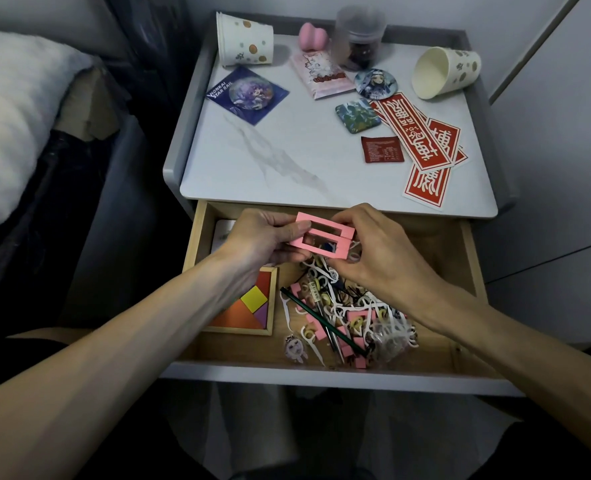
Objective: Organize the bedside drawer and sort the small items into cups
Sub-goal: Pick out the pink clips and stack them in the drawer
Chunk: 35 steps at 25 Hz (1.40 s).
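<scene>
Head view: I see a grey bedside unit with a pale marbled counter [252, 161], a bed [10, 116] to its left and a white wall panel to its right. The drawer [197, 244] under the counter is pulled out. On the counter, at the rear left, a stack of paper cups [245, 39] lies on its side with its mouth to the left; at the rear right, a single paper cup [443, 72] lies on its side with its mouth facing forward and left. Between them I note a pink heart-shaped item [313, 38], a clear jar [360, 36], a pink packet [323, 76], a round badge [373, 84], a square badge [356, 115], a dark red sachet [382, 149] and overlapping red stickers [415, 140]. A blue card with a badge [247, 95] lies below the stacked cups. Above the rear part of the drawer, the left hand [259, 237] pinches the left end of two pink rectangular frames [342, 252], thumb on top. The right hand [373, 251] grips their right end with curled fingers. The frames sit edge to edge, clear of the drawer contents. Inside the drawer, a wooden tangram puzzle [249, 306] lies at the left. Just beside it, to the right, is a heap of small items [349, 313]: white floss picks, pink pieces and a green pencil [322, 320].
</scene>
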Each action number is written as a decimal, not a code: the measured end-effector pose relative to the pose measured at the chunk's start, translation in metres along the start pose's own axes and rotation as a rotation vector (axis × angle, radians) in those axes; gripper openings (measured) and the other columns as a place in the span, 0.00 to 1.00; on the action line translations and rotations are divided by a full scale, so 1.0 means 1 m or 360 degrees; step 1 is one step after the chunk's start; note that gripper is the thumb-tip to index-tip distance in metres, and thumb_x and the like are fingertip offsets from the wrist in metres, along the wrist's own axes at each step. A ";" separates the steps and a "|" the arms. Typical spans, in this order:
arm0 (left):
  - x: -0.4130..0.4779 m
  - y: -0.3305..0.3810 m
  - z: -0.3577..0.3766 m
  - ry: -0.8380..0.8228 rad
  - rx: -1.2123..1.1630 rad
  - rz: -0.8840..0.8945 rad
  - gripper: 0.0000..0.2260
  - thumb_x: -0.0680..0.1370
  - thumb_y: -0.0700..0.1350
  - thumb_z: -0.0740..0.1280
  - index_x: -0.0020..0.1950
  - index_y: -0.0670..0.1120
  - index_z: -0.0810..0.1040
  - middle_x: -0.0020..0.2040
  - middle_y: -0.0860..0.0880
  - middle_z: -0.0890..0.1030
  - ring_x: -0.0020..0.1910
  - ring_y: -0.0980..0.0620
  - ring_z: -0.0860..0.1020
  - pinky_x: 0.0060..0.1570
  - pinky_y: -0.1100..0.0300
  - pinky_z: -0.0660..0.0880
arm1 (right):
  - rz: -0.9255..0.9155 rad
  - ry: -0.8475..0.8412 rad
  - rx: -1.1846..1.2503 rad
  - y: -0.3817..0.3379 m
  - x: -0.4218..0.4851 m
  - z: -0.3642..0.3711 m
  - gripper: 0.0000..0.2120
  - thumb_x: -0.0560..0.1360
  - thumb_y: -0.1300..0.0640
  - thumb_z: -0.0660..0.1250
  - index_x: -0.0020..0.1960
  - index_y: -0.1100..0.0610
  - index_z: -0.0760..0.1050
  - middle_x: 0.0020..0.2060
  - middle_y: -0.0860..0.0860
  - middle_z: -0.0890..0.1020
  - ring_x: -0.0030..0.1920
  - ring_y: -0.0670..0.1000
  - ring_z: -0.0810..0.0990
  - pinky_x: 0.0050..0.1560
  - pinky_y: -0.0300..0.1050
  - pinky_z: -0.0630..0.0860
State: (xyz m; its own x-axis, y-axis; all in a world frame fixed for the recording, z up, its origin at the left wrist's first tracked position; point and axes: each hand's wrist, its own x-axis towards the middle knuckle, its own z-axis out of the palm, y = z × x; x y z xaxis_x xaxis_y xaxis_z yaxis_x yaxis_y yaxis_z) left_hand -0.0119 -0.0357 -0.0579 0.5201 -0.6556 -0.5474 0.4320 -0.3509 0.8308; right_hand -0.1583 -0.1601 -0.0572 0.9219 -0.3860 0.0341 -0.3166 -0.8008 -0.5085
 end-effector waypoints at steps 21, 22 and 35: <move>0.012 0.010 -0.092 0.0449 0.2695 0.0094 0.14 0.80 0.46 0.62 0.63 0.42 0.74 0.58 0.41 0.79 0.56 0.38 0.78 0.42 0.52 0.69 | -0.0514 -0.0802 -0.0251 -0.062 0.004 0.111 0.23 0.72 0.50 0.73 0.64 0.53 0.74 0.56 0.49 0.75 0.52 0.48 0.76 0.52 0.43 0.77; 0.015 0.009 -0.093 0.0411 0.2732 0.0114 0.15 0.80 0.47 0.63 0.65 0.42 0.73 0.58 0.41 0.78 0.56 0.39 0.77 0.42 0.52 0.69 | -0.0529 -0.0833 -0.0238 -0.067 0.006 0.117 0.23 0.72 0.51 0.73 0.65 0.53 0.73 0.58 0.50 0.75 0.53 0.49 0.77 0.51 0.43 0.78; 0.021 0.011 -0.096 0.0360 0.2632 0.0081 0.24 0.79 0.55 0.66 0.67 0.41 0.70 0.59 0.41 0.78 0.58 0.39 0.77 0.44 0.52 0.69 | -0.1022 -0.0874 -0.0584 -0.067 0.013 0.131 0.14 0.77 0.64 0.66 0.62 0.61 0.74 0.54 0.57 0.77 0.50 0.58 0.81 0.47 0.55 0.81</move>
State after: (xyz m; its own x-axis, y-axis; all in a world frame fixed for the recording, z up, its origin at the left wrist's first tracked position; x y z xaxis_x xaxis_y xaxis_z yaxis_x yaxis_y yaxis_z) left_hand 0.0741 0.0106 -0.0702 0.6609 -0.6361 -0.3983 -0.7025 -0.7111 -0.0300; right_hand -0.0956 -0.0514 -0.1348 0.8920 0.3795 -0.2455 0.3283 -0.9174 -0.2251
